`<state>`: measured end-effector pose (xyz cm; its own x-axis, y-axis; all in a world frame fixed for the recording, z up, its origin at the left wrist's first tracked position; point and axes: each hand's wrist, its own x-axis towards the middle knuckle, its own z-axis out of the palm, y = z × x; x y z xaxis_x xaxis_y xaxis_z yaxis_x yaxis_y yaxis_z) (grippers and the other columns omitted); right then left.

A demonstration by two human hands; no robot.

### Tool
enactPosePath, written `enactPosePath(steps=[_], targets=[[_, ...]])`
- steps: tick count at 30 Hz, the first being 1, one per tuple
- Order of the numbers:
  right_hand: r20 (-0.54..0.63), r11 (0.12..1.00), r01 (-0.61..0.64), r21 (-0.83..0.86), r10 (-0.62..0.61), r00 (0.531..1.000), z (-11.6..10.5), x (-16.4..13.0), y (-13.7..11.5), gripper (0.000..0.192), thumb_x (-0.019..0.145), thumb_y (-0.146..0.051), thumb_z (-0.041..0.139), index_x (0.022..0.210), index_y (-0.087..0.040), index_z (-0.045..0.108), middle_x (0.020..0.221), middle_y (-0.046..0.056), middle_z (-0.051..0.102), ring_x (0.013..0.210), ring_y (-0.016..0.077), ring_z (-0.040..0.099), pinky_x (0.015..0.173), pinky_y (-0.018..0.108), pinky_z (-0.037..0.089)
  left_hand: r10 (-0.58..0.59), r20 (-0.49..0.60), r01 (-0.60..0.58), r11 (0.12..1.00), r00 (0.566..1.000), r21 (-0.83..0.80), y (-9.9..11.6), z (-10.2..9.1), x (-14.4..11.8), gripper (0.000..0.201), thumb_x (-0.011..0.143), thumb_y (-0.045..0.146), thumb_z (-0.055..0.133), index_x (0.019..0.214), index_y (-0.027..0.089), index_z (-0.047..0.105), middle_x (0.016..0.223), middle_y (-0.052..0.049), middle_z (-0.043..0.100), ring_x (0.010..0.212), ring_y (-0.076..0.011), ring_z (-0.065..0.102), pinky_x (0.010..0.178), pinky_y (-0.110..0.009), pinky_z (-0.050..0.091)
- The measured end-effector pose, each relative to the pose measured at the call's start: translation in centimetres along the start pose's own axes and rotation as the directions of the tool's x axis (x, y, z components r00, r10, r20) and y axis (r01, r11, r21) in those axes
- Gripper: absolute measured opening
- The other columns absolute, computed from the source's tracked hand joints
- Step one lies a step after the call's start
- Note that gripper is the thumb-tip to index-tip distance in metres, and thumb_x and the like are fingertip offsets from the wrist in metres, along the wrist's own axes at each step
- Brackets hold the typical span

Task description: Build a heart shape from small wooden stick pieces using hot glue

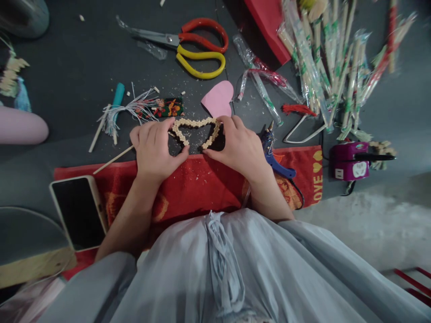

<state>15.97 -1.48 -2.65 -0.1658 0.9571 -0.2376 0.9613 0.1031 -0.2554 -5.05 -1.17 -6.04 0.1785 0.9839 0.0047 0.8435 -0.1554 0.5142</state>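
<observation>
Between my two hands is a heart-shaped frame [195, 122] of small pale wooden pieces, with a gap at its lower point. My left hand [155, 146] pinches its left side between thumb and fingers. On the opposite side, my right hand [240, 143] grips the frame the same way. A pink paper heart [218, 98] lies just beyond the frame, partly covered by my right fingers. To the right of that hand rests a blue glue gun [278, 161]. A thin wooden stick [113, 159] lies beside my left hand.
Scissors [182, 40] with red and yellow handles lie at the back. Bundles of wrapped sticks [333, 58] fill the back right. A phone [80, 213] sits at the left on a red towel [202, 179]. A purple box [352, 161] stands at the right.
</observation>
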Motion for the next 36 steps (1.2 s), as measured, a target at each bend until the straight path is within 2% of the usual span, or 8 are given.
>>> enactPosePath(steps=[7,13,18,21,24,26,31,36], targets=[[0.003,1.000,0.005,-0.004,-0.005,1.000,-0.1,-0.1,0.0,0.058,0.088,-0.055,0.057,0.129,-0.014,0.050,0.122,0.018,0.062,0.099,0.0309,0.066,0.079,0.038,0.052,0.013,-0.007,-0.013,1.000,1.000,-0.005,0.0,-0.1,0.0,0.061,0.076,0.045,0.067,0.133,0.026,0.053,0.126,-0.012,0.065,0.126,-0.0382,0.052,0.114,-0.057,0.030],[0.013,1.000,0.002,0.011,-0.002,1.000,-0.2,0.0,0.0,0.063,0.085,-0.054,0.062,0.132,-0.014,0.050,0.124,0.018,0.062,0.100,0.0314,0.066,0.081,0.039,0.052,0.003,0.018,-0.003,1.000,1.000,-0.010,0.0,-0.2,0.0,0.062,0.077,0.045,0.068,0.134,0.026,0.053,0.127,-0.012,0.064,0.129,-0.0390,0.051,0.115,-0.058,0.029],[-0.003,1.000,0.011,0.022,-0.011,1.000,-0.9,-0.4,0.6,0.070,0.083,-0.048,0.065,0.141,-0.013,0.048,0.128,0.018,0.062,0.102,0.0316,0.065,0.082,0.040,0.051,0.024,-0.003,-0.024,1.000,1.000,0.010,0.0,-0.1,0.0,0.059,0.077,0.045,0.067,0.131,0.025,0.055,0.127,-0.012,0.065,0.127,-0.0388,0.053,0.114,-0.059,0.031],[0.011,1.000,0.028,0.012,-0.028,1.000,-1.9,-1.0,1.1,0.061,0.086,-0.041,0.062,0.141,-0.016,0.054,0.118,0.013,0.069,0.093,0.0277,0.067,0.077,0.036,0.049,0.014,-0.001,-0.014,1.000,1.000,-0.004,0.0,-0.1,0.0,0.058,0.076,0.044,0.067,0.130,0.025,0.055,0.125,-0.012,0.065,0.126,-0.0395,0.053,0.114,-0.060,0.031],[0.075,0.999,0.049,-0.003,-0.049,0.996,-2.7,-1.6,1.4,0.045,0.089,-0.033,0.057,0.133,-0.023,0.064,0.100,0.007,0.075,0.083,0.0235,0.067,0.072,0.032,0.045,0.001,0.015,-0.001,1.000,1.000,-0.017,0.2,-0.3,0.0,0.056,0.078,0.044,0.067,0.130,0.028,0.054,0.126,-0.011,0.064,0.128,-0.0392,0.052,0.115,-0.061,0.030],[0.104,0.998,0.065,-0.009,-0.064,0.993,-2.9,-1.8,1.3,0.040,0.091,-0.030,0.054,0.128,-0.026,0.068,0.095,0.005,0.076,0.081,0.0225,0.068,0.069,0.031,0.043,-0.003,0.023,0.003,1.000,1.000,-0.018,0.3,-0.4,0.0,0.055,0.078,0.044,0.067,0.130,0.029,0.054,0.127,-0.010,0.064,0.129,-0.0393,0.052,0.115,-0.061,0.030],[0.137,0.996,0.085,-0.040,-0.078,0.987,-2.9,-1.7,1.1,0.039,0.092,-0.028,0.050,0.126,-0.027,0.070,0.097,0.006,0.078,0.082,0.0229,0.070,0.068,0.031,0.044,0.010,0.018,-0.010,1.000,1.000,0.015,0.3,-0.5,0.1,0.061,0.074,0.047,0.068,0.129,0.022,0.056,0.123,-0.013,0.065,0.125,-0.0408,0.054,0.112,-0.062,0.031],[0.151,0.994,0.090,-0.068,-0.079,0.985,-2.8,-1.7,1.1,0.042,0.092,-0.027,0.048,0.129,-0.027,0.069,0.099,0.007,0.079,0.084,0.0238,0.071,0.068,0.031,0.044,0.036,0.001,-0.036,0.998,0.999,0.053,0.1,-0.5,0.1,0.058,0.076,0.046,0.068,0.129,0.024,0.056,0.122,-0.012,0.067,0.124,-0.0391,0.056,0.109,-0.059,0.035]])
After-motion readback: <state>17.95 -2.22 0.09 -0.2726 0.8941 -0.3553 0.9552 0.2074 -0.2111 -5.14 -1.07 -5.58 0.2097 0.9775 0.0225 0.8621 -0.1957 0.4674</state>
